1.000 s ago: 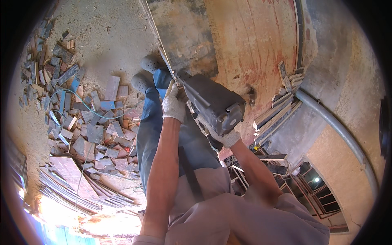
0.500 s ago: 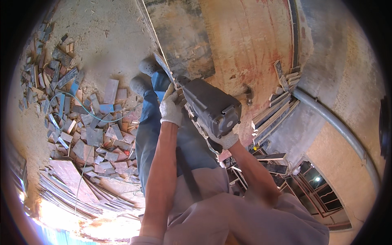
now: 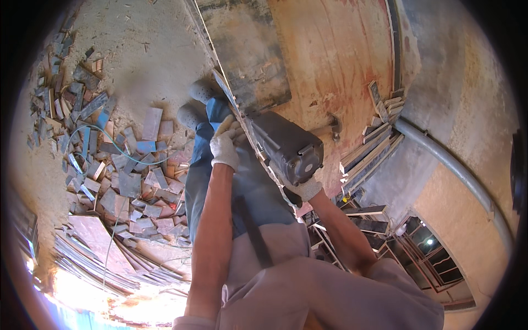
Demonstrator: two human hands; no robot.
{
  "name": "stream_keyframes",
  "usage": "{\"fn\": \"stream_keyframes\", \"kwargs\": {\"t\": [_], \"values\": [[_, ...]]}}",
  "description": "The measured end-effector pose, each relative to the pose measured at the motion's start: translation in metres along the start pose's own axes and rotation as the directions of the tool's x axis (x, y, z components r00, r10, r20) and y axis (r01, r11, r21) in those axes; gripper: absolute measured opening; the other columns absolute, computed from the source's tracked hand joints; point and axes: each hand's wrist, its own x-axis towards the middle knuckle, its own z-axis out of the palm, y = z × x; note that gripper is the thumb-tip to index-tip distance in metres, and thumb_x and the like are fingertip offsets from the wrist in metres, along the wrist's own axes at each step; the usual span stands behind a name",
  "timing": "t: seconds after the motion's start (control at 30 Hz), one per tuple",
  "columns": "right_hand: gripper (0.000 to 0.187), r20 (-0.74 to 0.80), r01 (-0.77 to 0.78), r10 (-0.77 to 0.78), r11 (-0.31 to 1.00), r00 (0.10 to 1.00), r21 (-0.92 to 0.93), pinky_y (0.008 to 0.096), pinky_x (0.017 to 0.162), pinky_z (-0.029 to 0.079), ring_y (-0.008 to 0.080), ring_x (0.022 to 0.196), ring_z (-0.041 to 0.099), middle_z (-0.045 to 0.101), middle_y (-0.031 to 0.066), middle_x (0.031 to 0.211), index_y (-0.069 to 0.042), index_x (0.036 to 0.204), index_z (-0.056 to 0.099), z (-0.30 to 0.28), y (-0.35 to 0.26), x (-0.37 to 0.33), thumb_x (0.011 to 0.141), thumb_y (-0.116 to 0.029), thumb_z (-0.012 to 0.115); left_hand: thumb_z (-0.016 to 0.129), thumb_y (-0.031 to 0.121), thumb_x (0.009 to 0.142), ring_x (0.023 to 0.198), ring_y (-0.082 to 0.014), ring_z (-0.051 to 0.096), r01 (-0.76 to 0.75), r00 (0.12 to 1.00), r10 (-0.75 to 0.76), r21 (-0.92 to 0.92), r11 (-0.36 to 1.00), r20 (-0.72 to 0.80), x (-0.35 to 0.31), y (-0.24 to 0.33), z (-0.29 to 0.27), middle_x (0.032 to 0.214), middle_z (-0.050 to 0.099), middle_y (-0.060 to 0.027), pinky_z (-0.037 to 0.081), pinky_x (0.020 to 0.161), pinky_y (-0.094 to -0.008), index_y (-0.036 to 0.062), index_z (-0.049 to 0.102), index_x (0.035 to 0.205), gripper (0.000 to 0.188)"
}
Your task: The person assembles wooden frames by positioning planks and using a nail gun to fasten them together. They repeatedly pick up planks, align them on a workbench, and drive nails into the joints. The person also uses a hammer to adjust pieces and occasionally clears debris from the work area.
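My right hand [image 3: 307, 188], in a pale glove, is closed round the rear end of a bulky black power tool [image 3: 283, 144]; most of its fingers are hidden under the housing. The tool rests along the edge of a large stained wooden board [image 3: 330, 60]. My left hand [image 3: 224, 147], also gloved, hovers just left of that edge over my blue trouser leg. Its fingers are loosely bent and apart, with nothing visible in them. A narrow wood strip [image 3: 224, 85] lies along the board edge beyond my left fingertips. The tool's underside cannot be seen.
Scrap wood blocks [image 3: 129, 184] cover the floor at left, with a thin green hose [image 3: 107, 136] across them. Long sheets [image 3: 102, 242] lie stacked at lower left. Wood strips [image 3: 374, 151] are piled on the right beside a grey pipe [image 3: 448, 165]. My grey shoes [image 3: 190, 115] stand beside the board.
My left hand has come away from the board edge and shifted slightly left and toward me. The power tool and my right hand have barely moved.
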Motion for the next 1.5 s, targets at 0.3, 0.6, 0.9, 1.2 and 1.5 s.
{"fn": "stream_keyframes", "kwargs": {"t": [0.3, 0.6, 0.9, 1.2, 1.5], "values": [[0.059, -0.037, -0.069, 0.074, 0.991, 0.997, 0.114, 0.0429, 0.103, 0.047, 0.0309, 0.119, 0.062, 0.065, 0.015, 0.13, -0.006, 0.133, 0.057, -0.004, -0.005, -0.012, 0.085, -0.035, 0.075, 0.054, -0.009, 0.089, 0.144, -0.0328, 0.046, -0.378, 0.923, 0.367, 0.095, 0.921, 0.113, 0.004, 0.041, 0.001, 0.159, 0.041, -0.0231, 0.041, 0.117, -0.0392, -0.0045, 0.037, 0.156, 0.07], [0.057, -0.239, -0.271, 0.449, 0.803, 0.861, 0.531, 0.0425, 0.095, 0.053, 0.0315, 0.112, 0.067, 0.069, 0.0181, 0.123, -0.005, 0.125, 0.063, -0.041, -0.036, -0.048, 0.079, -0.034, 0.08, 0.058, -0.005, 0.091, 0.136, -0.0226, 0.051, -0.415, 0.895, 0.267, 0.446, 0.793, 0.358, -0.001, 0.033, 0.05, 0.157, 0.044, -0.0124, 0.044, 0.113, -0.034, -0.0036, 0.033, 0.158, 0.071], [0.04, -0.388, -0.356, 0.713, 0.654, 0.584, 0.667, 0.0432, 0.076, 0.057, 0.0372, 0.085, 0.074, 0.074, 0.0213, 0.085, -0.002, 0.099, 0.073, -0.067, -0.06, -0.058, 0.075, -0.032, 0.082, 0.069, 0.015, 0.091, 0.118, -0.0367, 0.062, -0.637, 0.544, 0.317, 0.628, -0.447, 0.777, -0.041, 0.065, 0.206, 0.127, 0.066, -0.0232, 0.048, 0.104, -0.0461, -0.0024, 0.061, 0.135, 0.048], [0.056, -0.311, -0.362, 0.788, 0.543, 0.531, 0.758, 0.0503, 0.081, 0.056, 0.0439, 0.092, 0.07, 0.074, 0.0219, 0.094, -0.01, 0.119, 0.069, -0.072, -0.097, -0.037, 0.076, -0.044, 0.077, 0.078, 0.022, 0.083, 0.121, -0.0402, 0.058, -0.838, 0.116, -0.405, -0.13, -0.53, 0.907, 0.046, -0.078, 0.443, 0.13, 0.063, -0.0204, 0.047, 0.103, -0.0484, 0.0045, 0.057, 0.137, 0.06], [0.079, -0.293, -0.101, 0.932, 0.32, 0.213, 0.942, 0.0436, 0.092, 0.054, 0.036, 0.11, 0.065, 0.063, 0.0196, 0.122, -0.002, 0.13, 0.05, 0.063, -0.111, 0.005, 0.065, -0.02, 0.091, 0.076, 0.035, 0.087, 0.143, -0.0377, 0.042, -0.554, 0.265, -0.011, 0.143, -0.82, 0.964, 0.086, 0.076, 0.435, 0.155, 0.045, -0.0215, 0.034, 0.119, -0.0483, -0.0009, 0.043, 0.15, 0.08]]}}
